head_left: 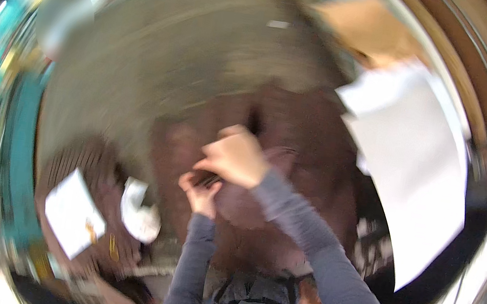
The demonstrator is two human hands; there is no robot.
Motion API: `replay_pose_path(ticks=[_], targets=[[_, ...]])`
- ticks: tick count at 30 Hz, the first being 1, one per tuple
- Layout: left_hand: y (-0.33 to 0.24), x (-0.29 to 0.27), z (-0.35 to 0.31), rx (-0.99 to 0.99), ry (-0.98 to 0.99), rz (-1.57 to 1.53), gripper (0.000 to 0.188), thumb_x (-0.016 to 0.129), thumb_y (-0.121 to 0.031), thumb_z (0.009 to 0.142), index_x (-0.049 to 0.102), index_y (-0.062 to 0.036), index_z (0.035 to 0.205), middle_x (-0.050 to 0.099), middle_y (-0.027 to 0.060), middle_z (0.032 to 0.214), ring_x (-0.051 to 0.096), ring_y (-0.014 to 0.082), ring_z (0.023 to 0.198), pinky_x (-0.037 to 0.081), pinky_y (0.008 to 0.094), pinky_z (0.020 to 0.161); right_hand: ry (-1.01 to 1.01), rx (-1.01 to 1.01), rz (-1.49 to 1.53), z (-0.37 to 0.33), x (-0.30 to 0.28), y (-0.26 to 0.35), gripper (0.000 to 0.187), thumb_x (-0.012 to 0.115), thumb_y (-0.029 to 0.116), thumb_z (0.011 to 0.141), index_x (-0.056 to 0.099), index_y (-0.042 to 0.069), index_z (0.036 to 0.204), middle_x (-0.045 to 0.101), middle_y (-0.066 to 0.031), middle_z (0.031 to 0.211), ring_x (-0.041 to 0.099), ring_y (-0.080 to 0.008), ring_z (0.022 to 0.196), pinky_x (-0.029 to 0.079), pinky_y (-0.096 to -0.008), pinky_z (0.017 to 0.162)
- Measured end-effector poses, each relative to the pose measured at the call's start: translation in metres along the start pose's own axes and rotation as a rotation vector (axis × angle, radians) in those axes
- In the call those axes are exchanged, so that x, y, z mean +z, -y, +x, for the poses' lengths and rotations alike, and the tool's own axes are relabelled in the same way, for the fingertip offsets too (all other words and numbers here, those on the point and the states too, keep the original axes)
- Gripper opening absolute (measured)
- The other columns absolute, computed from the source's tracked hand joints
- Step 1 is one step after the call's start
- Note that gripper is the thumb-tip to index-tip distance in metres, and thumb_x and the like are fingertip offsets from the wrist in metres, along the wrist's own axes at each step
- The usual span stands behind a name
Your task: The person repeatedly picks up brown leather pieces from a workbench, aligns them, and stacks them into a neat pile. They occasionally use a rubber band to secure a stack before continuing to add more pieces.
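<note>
Meeting close above a reddish-brown padded surface, both hands work at a small dark object; the right hand curls over it from above, fingers bent and pressed together; the left hand pinches it from below; blur hides what the object is; a white sheet and crumpled white paper lie toward the lower left edge.

long grey sleeves on both forearms; bare hands
</note>
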State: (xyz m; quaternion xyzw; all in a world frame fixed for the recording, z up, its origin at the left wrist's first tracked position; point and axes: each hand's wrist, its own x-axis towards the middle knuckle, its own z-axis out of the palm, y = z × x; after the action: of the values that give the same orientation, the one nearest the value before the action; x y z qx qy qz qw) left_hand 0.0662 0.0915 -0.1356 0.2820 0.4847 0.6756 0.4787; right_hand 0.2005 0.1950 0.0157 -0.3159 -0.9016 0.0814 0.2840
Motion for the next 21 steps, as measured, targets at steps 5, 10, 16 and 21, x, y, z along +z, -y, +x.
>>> replay_pose_path(ticks=[5, 10, 16, 21], targets=[[0.020, -0.067, -0.026, -0.290, 0.200, -0.124, 0.059, 0.072, -0.003, 0.073, 0.046, -0.0047, 0.126, 0.044, 0.0071, 0.132, 0.048, 0.0224, 0.114, 0.041, 0.0381, 0.098, -0.007, 0.174, -0.021, -0.049, -0.036, 0.095, 0.046, 0.066, 0.053, 0.061, 0.062, 0.010, 0.079, 0.063, -0.0053, 0.072, 0.059, -0.0246, 0.078, 0.038, -0.0377, 0.090], [-0.093, -0.022, -0.071, 0.151, 0.083, 0.004, 0.049, 0.070, 0.007, 0.070, 0.055, -0.0024, 0.115, 0.051, 0.0036, 0.113, 0.054, 0.0167, 0.101, 0.044, 0.0318, 0.091, -0.247, 0.315, -0.185, -0.114, -0.107, 0.142, 0.068, 0.076, 0.046, 0.063, 0.056, 0.017, 0.121, 0.041, -0.0127, 0.136, 0.033, -0.0332, 0.127, 0.020, -0.0544, 0.103], [-0.170, -0.019, -0.130, 0.097, 0.319, 0.104, 0.023, 0.073, -0.005, 0.076, 0.066, 0.0014, 0.098, 0.066, 0.0018, 0.090, 0.058, 0.0100, 0.081, 0.048, 0.0256, 0.073, -0.689, 0.818, 1.138, -0.260, -0.024, 0.136, 0.100, 0.073, 0.011, 0.071, 0.007, 0.009, 0.146, 0.012, -0.0165, 0.149, 0.018, -0.0293, 0.137, 0.014, -0.0510, 0.111], [-0.161, -0.039, -0.170, 0.198, 0.343, -0.105, 0.048, 0.076, -0.004, 0.073, 0.056, 0.0002, 0.116, 0.062, 0.0015, 0.111, 0.053, 0.0122, 0.101, 0.043, 0.0309, 0.092, -0.399, 0.576, 1.014, -0.254, -0.037, 0.104, 0.065, 0.066, 0.013, 0.077, 0.034, 0.003, 0.133, 0.039, -0.0149, 0.134, 0.040, -0.0290, 0.120, 0.030, -0.0470, 0.103]])
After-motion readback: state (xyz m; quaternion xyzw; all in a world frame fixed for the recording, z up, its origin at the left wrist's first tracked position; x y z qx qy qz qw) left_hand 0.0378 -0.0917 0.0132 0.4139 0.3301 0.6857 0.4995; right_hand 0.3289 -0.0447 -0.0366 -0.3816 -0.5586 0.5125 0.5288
